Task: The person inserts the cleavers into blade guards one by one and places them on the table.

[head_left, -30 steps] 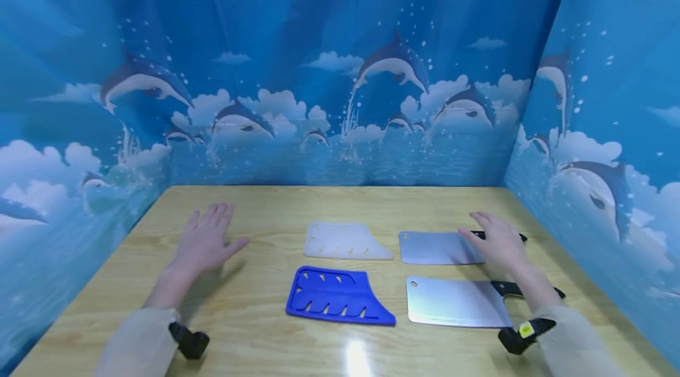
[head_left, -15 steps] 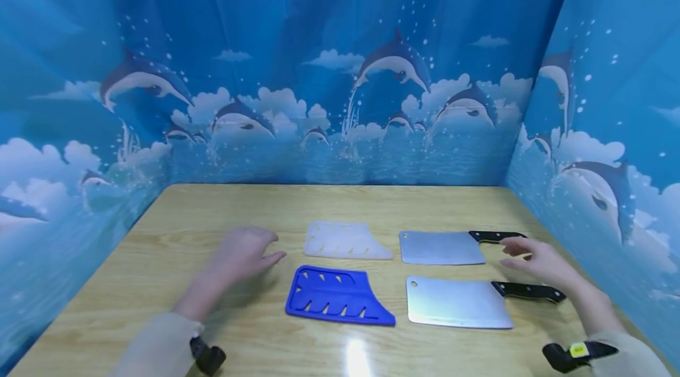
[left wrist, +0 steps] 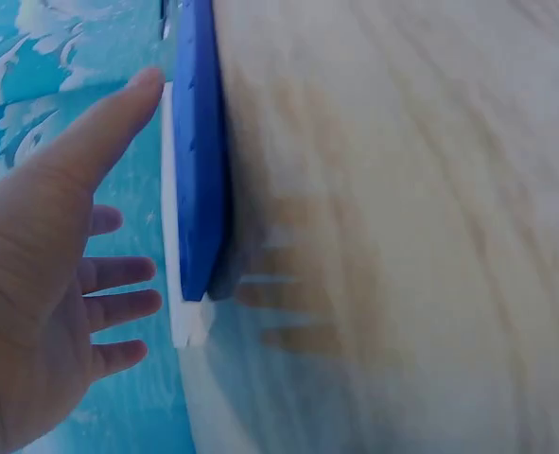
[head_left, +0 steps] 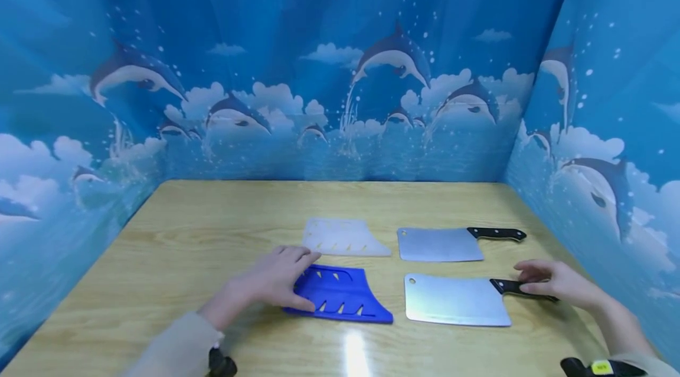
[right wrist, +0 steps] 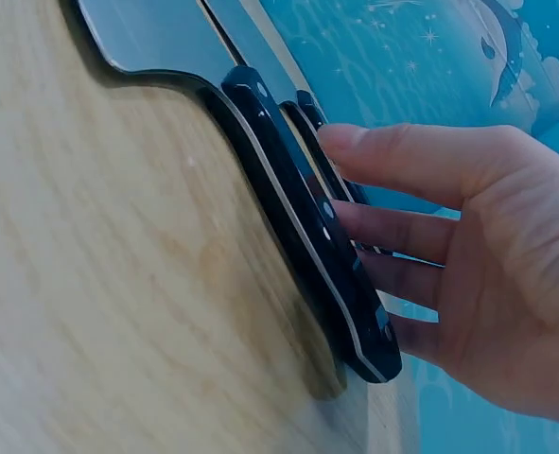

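Observation:
A blue plastic blade guard (head_left: 350,291) with slots lies flat on the table. My left hand (head_left: 273,276) is at its left end, thumb along the near side and fingers by the far corner. In the left wrist view those fingers are spread and relaxed, apart from the guard's edge. My right hand (head_left: 563,285) is over the black handle of the near cleaver (head_left: 451,300), which lies flat. Seen from the right wrist, thumb and fingers sit loosely about the handle (right wrist: 307,227), not closed on it; whether a fingertip touches cannot be told.
Behind the blue guard lies a translucent white blade guard (head_left: 342,235). A second cleaver (head_left: 441,245) lies behind the near one, its handle also to the right. The wooden table (head_left: 212,206) ends at a blue dolphin-print curtain (head_left: 319,70) at back and sides.
My left hand has come right, from the table's left side to the blue guard. My right hand has shifted from over the far cleaver's handle, out to the right, then to the near one's.

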Available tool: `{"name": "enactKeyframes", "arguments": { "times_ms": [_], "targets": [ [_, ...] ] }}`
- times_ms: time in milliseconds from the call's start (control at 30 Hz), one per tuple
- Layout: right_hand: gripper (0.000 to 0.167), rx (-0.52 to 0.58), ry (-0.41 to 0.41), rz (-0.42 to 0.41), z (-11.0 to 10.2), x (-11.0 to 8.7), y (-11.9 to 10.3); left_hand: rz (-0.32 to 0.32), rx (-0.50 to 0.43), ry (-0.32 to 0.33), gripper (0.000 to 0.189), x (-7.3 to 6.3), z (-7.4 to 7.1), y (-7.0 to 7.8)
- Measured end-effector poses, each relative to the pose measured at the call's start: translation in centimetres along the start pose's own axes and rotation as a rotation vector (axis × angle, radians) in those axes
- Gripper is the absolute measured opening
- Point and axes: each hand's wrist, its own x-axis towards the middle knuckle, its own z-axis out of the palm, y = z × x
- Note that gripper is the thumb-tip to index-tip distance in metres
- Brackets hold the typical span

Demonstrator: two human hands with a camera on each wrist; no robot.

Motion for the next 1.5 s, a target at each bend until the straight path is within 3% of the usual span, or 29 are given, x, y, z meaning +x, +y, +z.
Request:
{"name": "enactKeyframes", "arguments": {
  "times_ms": [133,300,433,567,700,1000,1133,1300,1500],
  "targets": [
    [0.047,-0.005,-0.024,-0.026,0.2,0.1,0.1,0.036,-0.023,-0.062,0.104,-0.1,0.2,0.5],
    [0.046,0.020,-0.035,-0.087,0.5,0.1,0.3,0.024,-0.047,-0.148,0.109,0.0,0.6,1.2],
    [0.045,0.017,-0.035,-0.082,0.7,0.2,0.5,0.004,-0.044,-0.176,0.110,0.5,0.9,1.6],
    [0.042,-0.057,0.007,-0.102,1.3,0.2,0.6,-0.007,-0.033,-0.176,0.109,0.7,1.4,1.6],
    [0.038,-0.087,0.034,-0.112,1.9,0.3,0.7,-0.004,-0.026,-0.156,0.107,0.7,1.7,1.5],
    [0.027,-0.085,-0.048,-0.006,1.8,0.9,-0.1,0.003,0.032,-0.137,0.105,0.6,1.9,1.7],
    [0.025,-0.083,-0.046,-0.016,1.9,0.8,-0.4,0.014,0.040,-0.116,0.105,0.6,1.9,1.8],
    [0.022,-0.043,-0.053,-0.005,1.8,0.7,-0.6,0.039,0.033,-0.044,0.106,0.7,1.8,1.6],
    [0.023,-0.018,-0.029,-0.093,1.7,0.4,-1.1,0.106,0.077,0.111,0.105,0.3,1.7,1.2]
  ]
}}
